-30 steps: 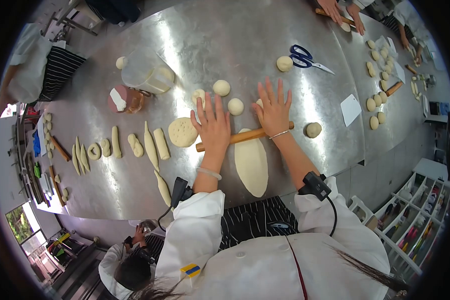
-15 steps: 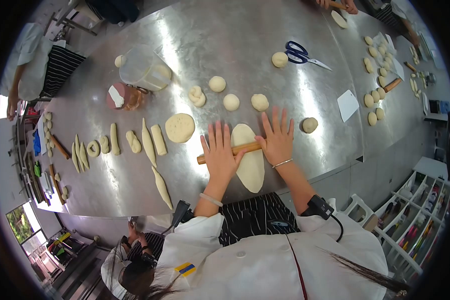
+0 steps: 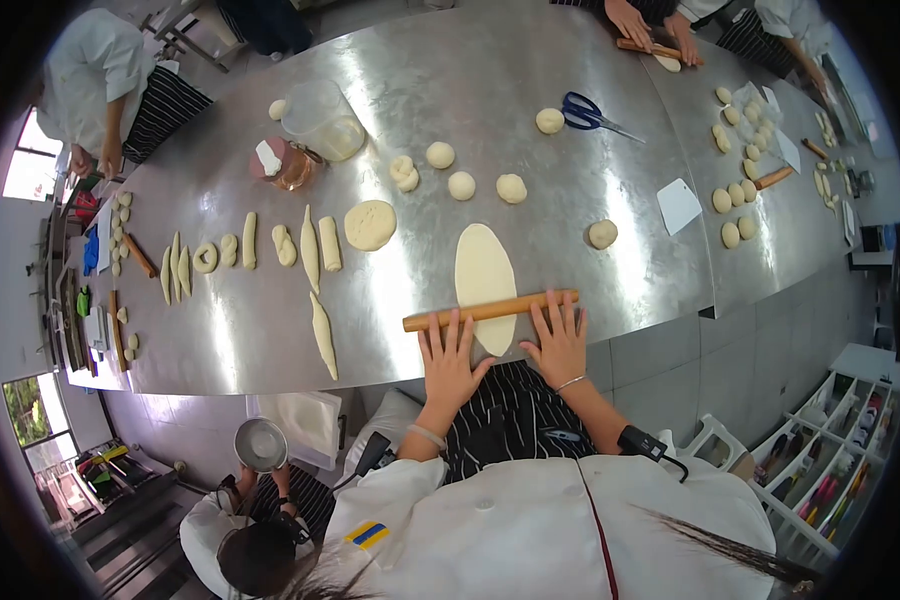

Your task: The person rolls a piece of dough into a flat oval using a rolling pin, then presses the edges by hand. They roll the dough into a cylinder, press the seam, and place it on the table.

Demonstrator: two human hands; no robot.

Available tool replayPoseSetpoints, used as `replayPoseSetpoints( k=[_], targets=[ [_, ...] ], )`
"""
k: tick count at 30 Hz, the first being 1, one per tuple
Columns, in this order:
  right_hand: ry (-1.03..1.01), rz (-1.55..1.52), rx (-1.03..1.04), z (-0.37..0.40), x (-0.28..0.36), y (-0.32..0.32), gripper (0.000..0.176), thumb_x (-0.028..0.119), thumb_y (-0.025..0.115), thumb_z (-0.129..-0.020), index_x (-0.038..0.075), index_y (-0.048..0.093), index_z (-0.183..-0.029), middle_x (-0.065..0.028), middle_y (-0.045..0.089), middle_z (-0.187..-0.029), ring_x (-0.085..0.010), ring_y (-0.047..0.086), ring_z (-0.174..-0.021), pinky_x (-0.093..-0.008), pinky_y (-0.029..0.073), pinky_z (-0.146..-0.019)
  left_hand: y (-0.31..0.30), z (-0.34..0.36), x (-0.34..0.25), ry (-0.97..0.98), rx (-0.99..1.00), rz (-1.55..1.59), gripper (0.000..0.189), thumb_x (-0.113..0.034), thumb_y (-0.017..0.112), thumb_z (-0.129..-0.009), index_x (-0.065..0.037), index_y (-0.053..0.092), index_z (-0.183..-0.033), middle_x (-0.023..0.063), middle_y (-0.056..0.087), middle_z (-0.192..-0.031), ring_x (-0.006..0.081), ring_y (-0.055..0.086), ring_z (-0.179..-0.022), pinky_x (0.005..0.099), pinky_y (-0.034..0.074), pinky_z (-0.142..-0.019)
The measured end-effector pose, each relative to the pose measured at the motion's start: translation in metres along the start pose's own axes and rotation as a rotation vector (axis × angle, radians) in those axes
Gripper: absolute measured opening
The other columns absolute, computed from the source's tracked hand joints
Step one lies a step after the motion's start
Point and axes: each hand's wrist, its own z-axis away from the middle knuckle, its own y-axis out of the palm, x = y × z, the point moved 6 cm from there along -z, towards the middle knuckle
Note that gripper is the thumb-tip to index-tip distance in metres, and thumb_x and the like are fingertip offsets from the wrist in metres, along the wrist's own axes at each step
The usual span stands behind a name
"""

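A long oval of flattened dough [image 3: 485, 262] lies on the metal table, with a wooden rolling pin [image 3: 491, 311] across its lower part. My left hand [image 3: 451, 365] rests its spread fingertips on the pin's left part. On the right part lie the fingertips of my right hand [image 3: 559, 343], also spread. Neither hand is wrapped round the pin. Above the oval are several dough balls [image 3: 511, 189] and a knotted piece [image 3: 404, 173]. A round flat dough [image 3: 370, 226] is to the upper left.
Shaped dough pieces [image 3: 310, 248] line the table's left side. A clear plastic jug [image 3: 325, 122], blue-handled scissors [image 3: 598, 116] and a white scraper [image 3: 679, 206] stand or lie farther off. Co-workers are at the far right, far left and lower left, one with a metal bowl [image 3: 260, 444].
Both my hands and the rolling pin have moved down the dough toward me. The camera view has shifted. At lower left a co-worker's metal bowl now shows.
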Motion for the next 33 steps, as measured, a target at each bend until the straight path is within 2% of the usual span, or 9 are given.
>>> replayPoseSetpoints(
  k=[5, 8, 9, 14, 17, 22, 25, 30, 33],
  targets=[
    [-0.011, 0.015, 0.070, -0.013, -0.002, -0.021, 0.073, 0.045, 0.062, -0.086, 0.014, 0.038, -0.148, -0.0080, 0.026, -0.158, -0.0378, 0.017, -0.146, -0.0644, 0.015, -0.112, -0.015, 0.005, 0.010, 0.036, -0.069, -0.008, 0.080, -0.050, 0.060, -0.085, -0.009, 0.035, -0.148, 0.0136, 0.026, -0.157, 0.0368, 0.017, -0.146, 0.0600, 0.004, -0.115],
    [-0.056, 0.025, -0.037, -0.051, 0.003, -0.039, 0.068, 0.046, 0.061, -0.087, 0.014, 0.043, -0.144, -0.0058, 0.029, -0.157, -0.0348, 0.021, -0.145, -0.0635, 0.019, -0.111, -0.040, -0.024, 0.017, 0.041, -0.213, -0.051, 0.077, -0.046, 0.060, -0.086, -0.008, 0.035, -0.148, 0.0138, 0.026, -0.157, 0.0354, 0.018, -0.146, 0.0591, 0.003, -0.115],
    [-0.061, 0.022, -0.045, -0.064, 0.004, -0.038, 0.068, 0.046, 0.061, -0.087, 0.014, 0.043, -0.144, -0.0058, 0.029, -0.157, -0.0348, 0.021, -0.145, -0.0635, 0.019, -0.111, -0.051, -0.037, 0.017, 0.020, -0.267, -0.046, 0.074, -0.045, 0.062, -0.086, -0.010, 0.038, -0.147, 0.0115, 0.031, -0.155, 0.0328, 0.022, -0.145, 0.0590, 0.009, -0.115],
    [-0.090, -0.017, -0.107, -0.096, 0.011, -0.020, 0.065, 0.043, 0.060, -0.088, 0.012, 0.043, -0.143, -0.0055, 0.029, -0.156, -0.0340, 0.020, -0.145, -0.0594, 0.019, -0.113, -0.046, -0.070, 0.025, 0.016, -0.222, -0.086, 0.072, -0.043, 0.058, -0.088, -0.008, 0.036, -0.148, 0.0111, 0.028, -0.157, 0.0309, 0.018, -0.147, 0.0559, 0.008, -0.117],
    [-0.153, 0.037, -0.096, -0.078, 0.009, -0.003, 0.067, 0.044, 0.061, -0.087, 0.012, 0.043, -0.143, -0.0059, 0.029, -0.156, -0.0324, 0.021, -0.145, -0.0588, 0.019, -0.113, -0.025, -0.061, 0.024, 0.101, -0.137, -0.066, 0.074, -0.048, 0.059, -0.086, -0.008, 0.039, -0.145, 0.0119, 0.037, -0.151, 0.0340, 0.026, -0.143, 0.0579, 0.014, -0.115],
    [-0.168, 0.021, -0.041, -0.030, 0.010, 0.002, 0.073, 0.045, 0.065, -0.084, 0.014, 0.041, -0.145, -0.0074, 0.029, -0.156, -0.0366, 0.022, -0.144, -0.0582, 0.018, -0.114, -0.020, -0.015, 0.011, 0.057, -0.135, -0.068, 0.079, -0.054, 0.061, -0.083, -0.009, 0.040, -0.144, 0.0126, 0.037, -0.151, 0.0403, 0.026, -0.141, 0.0635, 0.015, -0.111],
    [-0.178, 0.012, -0.037, 0.006, 0.010, 0.007, 0.075, 0.043, 0.068, -0.081, 0.016, 0.041, -0.145, -0.0094, 0.030, -0.155, -0.0406, 0.022, -0.143, -0.0579, 0.018, -0.114, -0.008, 0.016, 0.004, 0.088, -0.108, -0.124, 0.080, -0.056, 0.060, -0.083, -0.013, 0.037, -0.147, 0.0114, 0.030, -0.154, 0.0391, 0.019, -0.144, 0.0634, 0.012, -0.112],
    [-0.204, 0.063, -0.040, 0.043, 0.008, 0.015, 0.075, 0.037, 0.071, -0.079, 0.017, 0.042, -0.145, -0.0121, 0.030, -0.155, -0.0422, 0.022, -0.142, -0.0585, 0.018, -0.113, 0.008, 0.049, 0.003, 0.091, -0.083, -0.169, 0.075, -0.054, 0.059, -0.085, -0.017, 0.038, -0.147, 0.0103, 0.030, -0.155, 0.0375, 0.020, -0.144, 0.0624, 0.008, -0.114],
    [-0.237, 0.073, -0.059, 0.049, 0.008, 0.010, 0.067, 0.027, 0.065, -0.084, 0.017, 0.041, -0.146, -0.0123, 0.029, -0.155, -0.0418, 0.022, -0.143, -0.0583, 0.018, -0.114, 0.009, 0.053, 0.010, 0.129, -0.133, -0.245, 0.069, -0.046, 0.061, -0.087, -0.017, 0.041, -0.146, 0.0085, 0.035, -0.151, 0.0292, 0.029, -0.141, 0.0573, 0.016, -0.114]
  ],
)
